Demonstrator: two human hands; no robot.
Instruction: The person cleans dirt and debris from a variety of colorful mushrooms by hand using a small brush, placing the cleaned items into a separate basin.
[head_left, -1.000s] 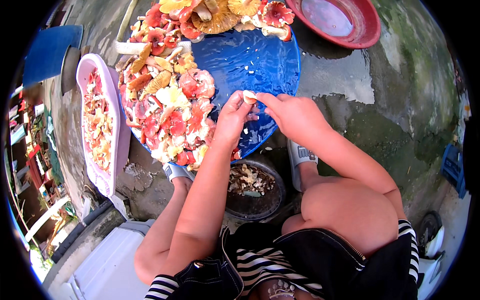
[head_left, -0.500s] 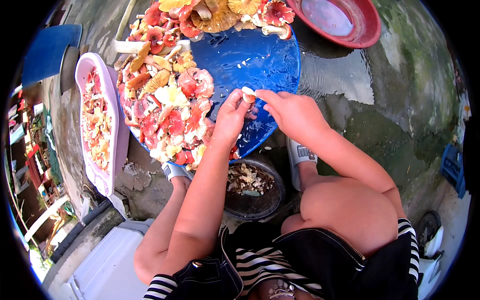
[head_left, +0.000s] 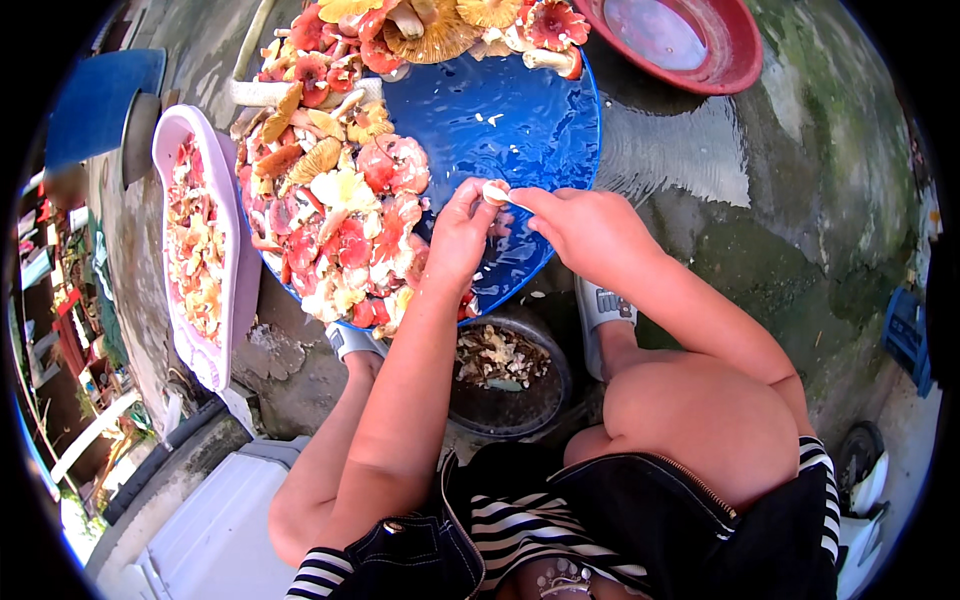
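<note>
My left hand (head_left: 458, 238) and my right hand (head_left: 585, 225) meet over the near edge of a big blue basin (head_left: 520, 120), both pinching one small pale mushroom piece (head_left: 494, 192). A thin pale sliver, perhaps a blade, sticks out of the right hand toward the piece. The basin holds a heap of red, orange and yellow mushrooms (head_left: 335, 215) along its left and far sides. Under my hands a dark round bowl (head_left: 505, 370) with mushroom trimmings sits on the ground between my feet.
A pink oblong tray (head_left: 200, 250) of cut mushroom bits lies left of the basin. A red basin (head_left: 690, 40) with water stands at the far right. The concrete ground (head_left: 800, 200) is wet. A white box (head_left: 215, 530) is at lower left, a blue container (head_left: 95, 100) at upper left.
Both hands stay together over the basin's rim with the pale piece; they shifted only slightly.
</note>
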